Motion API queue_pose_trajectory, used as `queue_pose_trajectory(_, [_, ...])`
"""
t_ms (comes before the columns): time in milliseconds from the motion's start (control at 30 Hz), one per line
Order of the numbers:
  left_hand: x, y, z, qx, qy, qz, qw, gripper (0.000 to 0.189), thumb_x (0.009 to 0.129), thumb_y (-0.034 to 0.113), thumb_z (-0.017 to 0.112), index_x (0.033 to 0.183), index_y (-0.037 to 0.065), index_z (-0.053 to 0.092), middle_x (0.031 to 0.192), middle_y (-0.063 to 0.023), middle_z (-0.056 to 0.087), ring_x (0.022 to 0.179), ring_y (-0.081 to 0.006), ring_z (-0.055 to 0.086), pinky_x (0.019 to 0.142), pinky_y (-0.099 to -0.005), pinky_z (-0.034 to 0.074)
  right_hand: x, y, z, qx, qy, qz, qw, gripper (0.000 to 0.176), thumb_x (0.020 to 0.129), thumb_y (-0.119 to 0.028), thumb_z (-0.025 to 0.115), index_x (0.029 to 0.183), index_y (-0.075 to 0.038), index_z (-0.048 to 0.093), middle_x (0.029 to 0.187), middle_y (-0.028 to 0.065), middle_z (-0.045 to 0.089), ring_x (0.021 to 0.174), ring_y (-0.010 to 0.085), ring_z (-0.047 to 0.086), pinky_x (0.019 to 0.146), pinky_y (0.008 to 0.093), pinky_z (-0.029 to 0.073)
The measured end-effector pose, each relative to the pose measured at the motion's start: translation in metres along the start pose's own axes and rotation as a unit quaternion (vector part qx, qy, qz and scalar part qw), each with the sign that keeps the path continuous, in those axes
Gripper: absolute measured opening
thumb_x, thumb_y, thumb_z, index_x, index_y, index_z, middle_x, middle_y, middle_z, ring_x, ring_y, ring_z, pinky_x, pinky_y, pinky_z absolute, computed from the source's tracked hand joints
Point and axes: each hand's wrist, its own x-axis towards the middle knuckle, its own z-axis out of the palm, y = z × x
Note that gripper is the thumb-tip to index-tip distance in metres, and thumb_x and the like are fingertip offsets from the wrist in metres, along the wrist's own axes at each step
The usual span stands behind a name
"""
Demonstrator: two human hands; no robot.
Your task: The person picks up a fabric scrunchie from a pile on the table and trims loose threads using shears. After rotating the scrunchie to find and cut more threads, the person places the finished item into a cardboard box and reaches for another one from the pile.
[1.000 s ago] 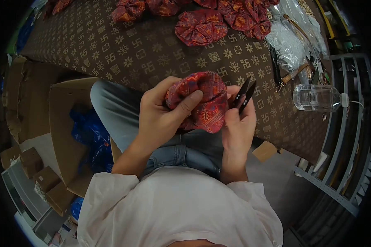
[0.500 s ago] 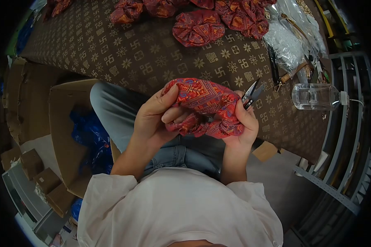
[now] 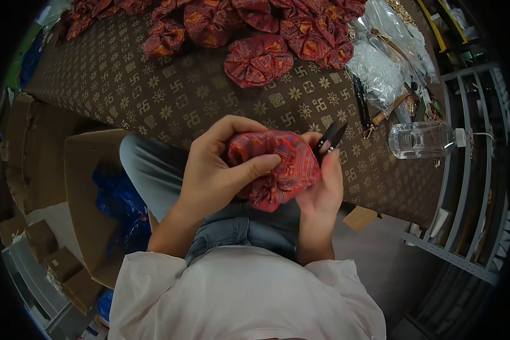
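Observation:
My left hand (image 3: 216,167) is closed around a red patterned fabric scrunchie (image 3: 293,173), its thumb lying across the front of the cloth. The scrunchie is bunched into a compact round shape above my lap. My right hand (image 3: 326,187) is against the scrunchie's right side, with its thumb raised. Tucked in that hand is a pair of thread snips (image 3: 333,137), dark blades pointing up and away from me. Most of the snips' handle is hidden by my fingers. Further back on the brown patterned cloth lies another scrunchie (image 3: 259,61), near a pile of several similar ones (image 3: 212,22).
At the right stands a clear plastic bottle (image 3: 422,140) lying on its side. Behind it are clear plastic bags (image 3: 382,79) and a brown strap (image 3: 399,105). An open cardboard box (image 3: 90,209) with blue plastic (image 3: 122,207) is at my left, a metal rack (image 3: 470,170) at far right.
The scrunchie, stretched out between both hands before, is now gathered up in my left hand. My right hand has loosened from its edge, keeping the snips. The view has shifted slightly.

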Motion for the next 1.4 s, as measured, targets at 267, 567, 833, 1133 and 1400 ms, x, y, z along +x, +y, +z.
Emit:
queue_pose_trajectory(267, [-0.004, -0.020, 0.004, -0.255, 0.073, -0.059, 0.962, 0.019, 0.080, 0.009, 0.060, 0.083, 0.004, 0.043, 0.074, -0.0044, 0.056, 0.059, -0.0073, 0.055, 0.054, -0.0200, 0.046, -0.007, 0.002, -0.002, -0.096, 0.050, -0.042, 0.993, 0.013, 0.079, -0.003, 0.055, 0.090, 0.001, 0.050, 0.087, 0.0083, 0.057, 0.082, 0.0147, 0.056, 0.075, 0.0280, 0.044])
queue_pose_trajectory(567, [-0.007, -0.029, -0.015, -0.456, 0.023, -0.114, 0.882, 0.026, 0.081, 0.014, 0.057, 0.099, 0.001, 0.043, 0.088, -0.0087, 0.056, 0.062, -0.0088, 0.055, 0.043, -0.0160, 0.040, -0.005, 0.002, -0.029, 0.085, 0.005, -0.047, 0.995, 0.037, 0.088, -0.020, 0.041, 0.116, 0.004, 0.042, 0.111, 0.0189, 0.051, 0.102, 0.0321, 0.052, 0.088, 0.0464, 0.041])
queue_pose_trajectory(833, [-0.008, -0.016, -0.012, -0.121, -0.057, 0.015, 0.991, 0.065, 0.073, 0.015, 0.067, 0.126, 0.002, 0.032, 0.099, -0.0090, 0.054, 0.092, -0.0124, 0.053, 0.080, -0.0263, 0.043, -0.010, -0.007, 0.005, -0.128, 0.009, 0.003, 0.992, 0.008, 0.080, -0.007, 0.057, 0.083, 0.000, 0.054, 0.079, 0.0063, 0.060, 0.069, 0.0092, 0.056, 0.062, 0.0227, 0.045])
queue_pose_trajectory(1133, [0.000, -0.007, 0.003, -0.044, -0.039, 0.010, 0.998, 0.039, 0.073, 0.005, 0.068, 0.106, -0.003, 0.050, 0.093, -0.0061, 0.059, 0.082, -0.0087, 0.054, 0.073, -0.0219, 0.044, -0.005, -0.001, 0.001, -0.109, 0.067, -0.052, 0.990, 0.029, 0.085, -0.020, 0.055, 0.102, 0.003, 0.050, 0.092, 0.0072, 0.057, 0.076, 0.0086, 0.055, 0.066, 0.0218, 0.045])
queue_pose_trajectory(1400, [-0.004, -0.019, 0.007, -0.249, -0.021, -0.054, 0.967, 0.029, 0.077, 0.004, 0.061, 0.103, 0.000, 0.047, 0.084, -0.0042, 0.056, 0.075, -0.0072, 0.053, 0.069, -0.0213, 0.043, -0.011, 0.003, -0.001, -0.287, 0.103, -0.086, 0.948, 0.032, 0.077, -0.016, 0.065, 0.100, 0.001, 0.050, 0.088, 0.0064, 0.059, 0.077, 0.0108, 0.057, 0.069, 0.0227, 0.046])
